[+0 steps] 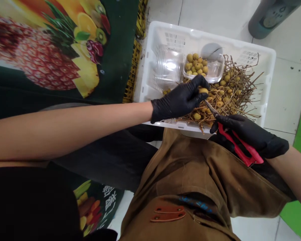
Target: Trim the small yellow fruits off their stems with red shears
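Between the thumb and fingers of my left hand, in a black glove, is a round yellow-brown longan. My right hand, gloved too, grips red-handled pruning shears. Their tip points up and left, close to the held longan; whether the blades touch its stem I cannot make out. Under both hands lies a heap of longans on dry brown twigs. Just beyond my left hand sits a clear plastic box, its left part filled with several loose longans.
A white plastic crate holds the heap, the box and a stack of clear containers. A dark cup stands on the tiled floor, top right. Yellow crates and a fruit-printed panel border the left.
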Tool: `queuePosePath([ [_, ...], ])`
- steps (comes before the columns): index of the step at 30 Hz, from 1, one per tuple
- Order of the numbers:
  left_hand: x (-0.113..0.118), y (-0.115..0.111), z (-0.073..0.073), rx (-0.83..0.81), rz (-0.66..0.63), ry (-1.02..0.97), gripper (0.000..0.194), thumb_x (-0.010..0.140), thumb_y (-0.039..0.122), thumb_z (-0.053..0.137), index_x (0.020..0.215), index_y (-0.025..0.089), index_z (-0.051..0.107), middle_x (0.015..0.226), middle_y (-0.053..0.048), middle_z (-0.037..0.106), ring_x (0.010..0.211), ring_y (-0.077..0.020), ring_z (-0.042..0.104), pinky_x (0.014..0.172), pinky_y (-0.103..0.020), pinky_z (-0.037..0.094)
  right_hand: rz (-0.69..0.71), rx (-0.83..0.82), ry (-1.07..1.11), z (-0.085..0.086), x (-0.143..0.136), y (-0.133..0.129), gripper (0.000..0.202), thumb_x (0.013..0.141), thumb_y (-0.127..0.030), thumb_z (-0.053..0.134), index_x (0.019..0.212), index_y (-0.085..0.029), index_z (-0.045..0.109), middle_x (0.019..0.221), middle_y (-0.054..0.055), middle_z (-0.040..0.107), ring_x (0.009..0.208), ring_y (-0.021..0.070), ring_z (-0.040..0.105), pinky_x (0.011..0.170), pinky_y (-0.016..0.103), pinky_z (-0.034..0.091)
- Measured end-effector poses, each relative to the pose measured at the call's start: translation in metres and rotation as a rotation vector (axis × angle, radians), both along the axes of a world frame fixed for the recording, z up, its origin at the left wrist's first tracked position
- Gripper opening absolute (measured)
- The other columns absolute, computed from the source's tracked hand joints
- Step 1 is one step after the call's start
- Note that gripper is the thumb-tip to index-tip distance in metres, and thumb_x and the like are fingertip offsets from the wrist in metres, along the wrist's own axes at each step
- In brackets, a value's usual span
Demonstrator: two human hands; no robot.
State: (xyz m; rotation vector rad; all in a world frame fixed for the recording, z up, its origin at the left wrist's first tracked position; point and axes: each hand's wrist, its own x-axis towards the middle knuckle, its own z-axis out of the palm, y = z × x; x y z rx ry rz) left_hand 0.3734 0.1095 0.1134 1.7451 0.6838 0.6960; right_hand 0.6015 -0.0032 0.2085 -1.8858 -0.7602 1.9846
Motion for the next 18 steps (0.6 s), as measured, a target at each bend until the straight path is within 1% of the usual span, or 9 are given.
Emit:
queuePosePath([
  [2, -0.012, 0.015, 0.011, -0.209, 0.022, -0.023, 0.025, 0.114, 0.048, 0.061, 0.117, 0.024, 0.06, 0.1, -0.005, 0.074, 0.067, -0.0138, 0.057, 0.066, -0.031, 0.048, -0.059, -0.082, 0.044, -0.001, 0.005, -0.001, 0.052, 0.088, -0.072, 0.09, 0.079, -0.023, 0.073, 0.071, 0.005, 0.071, 0.06, 0.0202, 0.065, 0.055, 0.032, 0.051],
  [4, -0.027, 0.037, 0.017, -0.416, 0.041, -0.018, 0.019, 0.111, 0.042, 0.059, 0.111, 0.023, 0.059, 0.103, -0.006, 0.073, 0.06, -0.0103, 0.047, 0.058, -0.028, 0.035, -0.079, -0.116, 0.056, -0.001, 0.012, -0.003, 0.05, 0.093, -0.07, 0.086, 0.084, -0.022, 0.076, 0.082, 0.008, 0.078, 0.07, 0.0225, 0.071, 0.064, 0.034, 0.057],
  [6, -0.039, 0.058, 0.016, -0.491, 0.051, 0.066, 0.022, 0.106, 0.043, 0.061, 0.101, 0.022, 0.061, 0.099, -0.006, 0.072, 0.059, -0.0101, 0.044, 0.057, -0.028, 0.029, -0.054, -0.105, 0.037, 0.001, 0.017, -0.004, 0.049, 0.098, -0.069, 0.082, 0.092, -0.02, 0.08, 0.091, 0.01, 0.082, 0.076, 0.0244, 0.074, 0.072, 0.036, 0.06],
  [7, -0.044, 0.066, 0.012, -0.464, 0.056, 0.14, 0.026, 0.104, 0.046, 0.063, 0.096, 0.021, 0.062, 0.093, -0.006, 0.07, 0.06, -0.0111, 0.044, 0.058, -0.029, 0.031, -0.035, -0.104, 0.022, 0.002, 0.018, -0.004, 0.05, 0.099, -0.07, 0.079, 0.094, -0.02, 0.081, 0.092, 0.011, 0.083, 0.077, 0.0249, 0.074, 0.074, 0.037, 0.06],
  [9, -0.048, 0.076, 0.002, -0.263, 0.063, 0.333, 0.036, 0.099, 0.054, 0.066, 0.085, 0.021, 0.064, 0.079, -0.003, 0.062, 0.064, -0.0138, 0.046, 0.065, -0.032, 0.039, -0.003, -0.097, -0.016, 0.006, 0.017, -0.003, 0.05, 0.1, -0.07, 0.078, 0.094, -0.021, 0.08, 0.086, 0.009, 0.081, 0.075, 0.0254, 0.075, 0.073, 0.037, 0.059],
  [11, -0.049, 0.077, -0.009, 0.002, 0.058, 0.568, 0.04, 0.092, 0.056, 0.072, 0.076, 0.02, 0.067, 0.069, -0.001, 0.055, 0.068, -0.0158, 0.047, 0.076, -0.036, 0.047, 0.029, -0.069, -0.055, 0.011, 0.012, 0.0, 0.049, 0.098, -0.071, 0.08, 0.092, -0.022, 0.079, 0.081, 0.007, 0.079, 0.073, 0.0252, 0.075, 0.073, 0.037, 0.059],
  [13, -0.048, 0.073, -0.017, 0.154, 0.035, 0.766, 0.04, 0.087, 0.055, 0.076, 0.069, 0.019, 0.07, 0.064, 0.0, 0.051, 0.072, -0.0183, 0.052, 0.087, -0.04, 0.051, 0.06, -0.036, -0.067, 0.014, 0.007, 0.003, 0.049, 0.1, -0.07, 0.078, 0.09, -0.022, 0.078, 0.08, 0.006, 0.079, 0.075, 0.0246, 0.074, 0.076, 0.037, 0.06],
  [15, -0.049, 0.067, -0.022, 0.147, 0.02, 0.854, 0.041, 0.086, 0.054, 0.076, 0.065, 0.019, 0.071, 0.059, 0.0, 0.046, 0.076, -0.023, 0.06, 0.094, -0.044, 0.054, 0.083, -0.033, -0.058, 0.017, 0.004, 0.007, 0.048, 0.103, -0.069, 0.075, 0.089, -0.023, 0.078, 0.08, 0.006, 0.079, 0.077, 0.025, 0.074, 0.08, 0.038, 0.061],
  [18, -0.054, 0.061, -0.03, -0.011, 0.016, 0.817, 0.039, 0.087, 0.05, 0.074, 0.062, 0.02, 0.072, 0.055, -0.002, 0.045, 0.077, -0.0279, 0.066, 0.093, -0.048, 0.058, 0.097, -0.035, -0.082, 0.017, 0.005, 0.01, 0.048, 0.101, -0.07, 0.077, 0.086, -0.024, 0.077, 0.082, 0.007, 0.078, 0.078, 0.0272, 0.074, 0.083, 0.042, 0.063],
])
